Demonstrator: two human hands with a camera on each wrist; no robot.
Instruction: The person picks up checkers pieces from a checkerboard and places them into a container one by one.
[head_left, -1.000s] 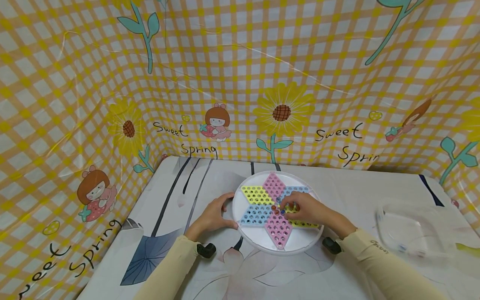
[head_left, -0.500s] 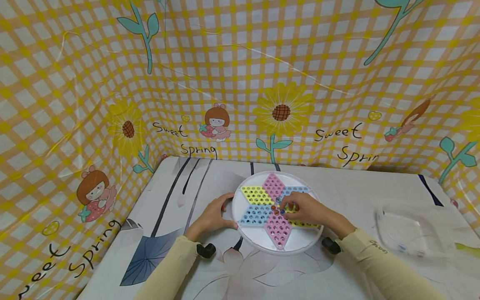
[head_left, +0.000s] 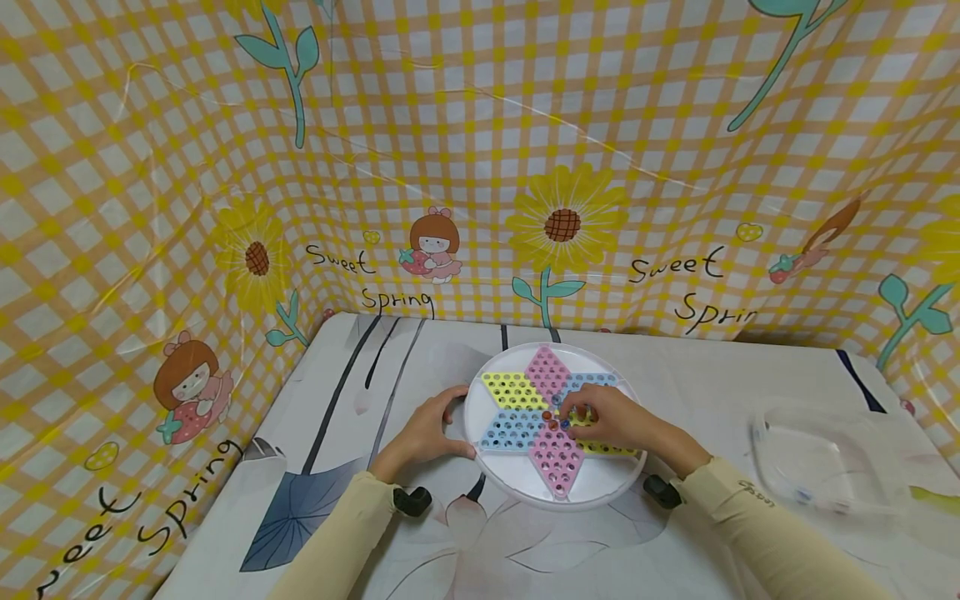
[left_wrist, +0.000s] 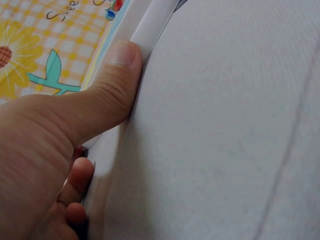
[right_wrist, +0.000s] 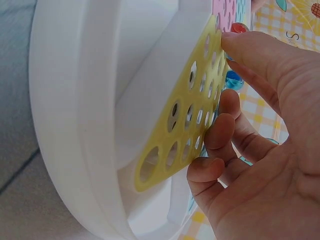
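A round white Chinese checkers board [head_left: 510, 479] with pink, yellow and blue star points lies on the table. My left hand [head_left: 423, 429] grips its left rim, the thumb [left_wrist: 117, 75] along the edge and the other fingers curled lower beside it. My right hand [head_left: 611, 417] reaches over the board's right side to the middle. Its thumb and index fingertips come together at a blue marble [head_left: 566, 424], while the other fingers curl over the yellow point [right_wrist: 175, 110]. Red marbles [head_left: 553, 424] sit just left of these fingertips; another blue marble [head_left: 556, 400] lies a little farther back.
A clear plastic container [head_left: 832, 462] stands on the table to the right, with a few small pieces inside. The table [head_left: 712, 375] has a pale flower-print cover. A yellow checked cloth [head_left: 465, 142] hangs behind and at the left.
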